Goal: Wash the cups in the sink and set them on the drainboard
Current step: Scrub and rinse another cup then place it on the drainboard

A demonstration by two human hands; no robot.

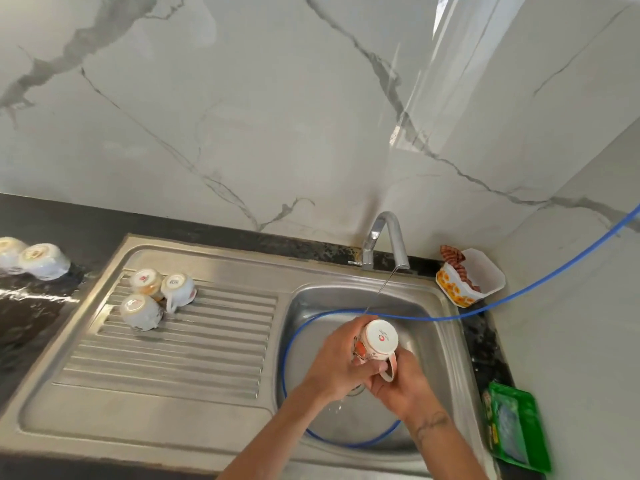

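Cup point(377, 342) held upside down over the sink point(446, 327), both hands wrapped round it
Left hand point(337, 365) grips its side, right hand point(398, 386) holds by the handle; thin tap point(384, 240) stream falls nearby; three cups point(156, 299) sit inverted at the drainboard's point(180, 362) far left corner
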